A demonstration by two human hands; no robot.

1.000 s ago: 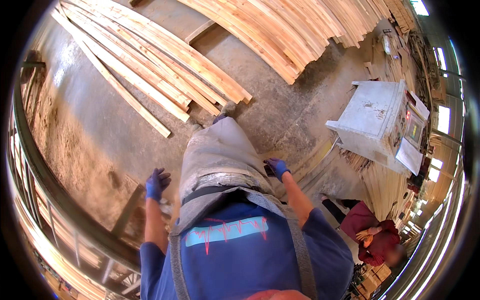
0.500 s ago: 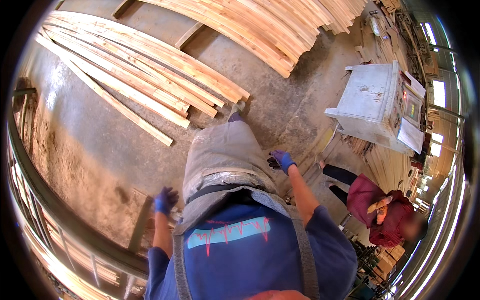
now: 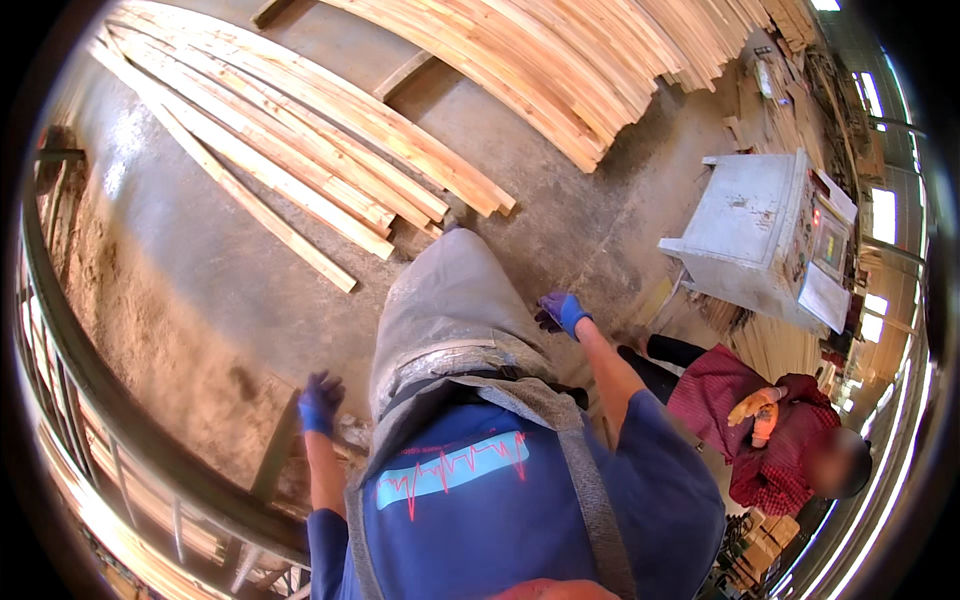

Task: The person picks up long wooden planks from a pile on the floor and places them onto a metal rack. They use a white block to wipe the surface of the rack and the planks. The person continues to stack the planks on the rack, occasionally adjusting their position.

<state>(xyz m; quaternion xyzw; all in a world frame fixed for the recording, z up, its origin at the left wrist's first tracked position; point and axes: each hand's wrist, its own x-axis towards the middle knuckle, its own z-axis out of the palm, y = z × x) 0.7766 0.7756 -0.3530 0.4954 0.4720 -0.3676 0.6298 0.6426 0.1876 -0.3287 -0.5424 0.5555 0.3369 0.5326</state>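
Both hands wear blue work gloves with dark fingers. My left hand [image 3: 320, 402] hangs low beside the grey apron [image 3: 440, 300], fingers spread and holding nothing, near a curved dark metal rail [image 3: 150, 440]. On the other side of the apron, my right hand [image 3: 562, 315] hangs over the concrete floor with its fingers loosely bent and apart; I see nothing in it. Ahead of my feet lie several long wooden boards [image 3: 330, 170], fanned out side by side, touching neither hand.
A larger row of boards [image 3: 560, 70] lies farther ahead, over a wooden bearer [image 3: 405, 75]. At right stands a white control cabinet [image 3: 740, 215] with a panel. Close on my right is a person in a red checked top [image 3: 740, 410] with orange gloves. Sawdust [image 3: 150, 310] covers the left floor.
The view has shifted, so boards and cabinet sit slightly lower and farther right. The person on the right has stepped, their legs now nearer my right arm. Both my hands still hang at my sides.
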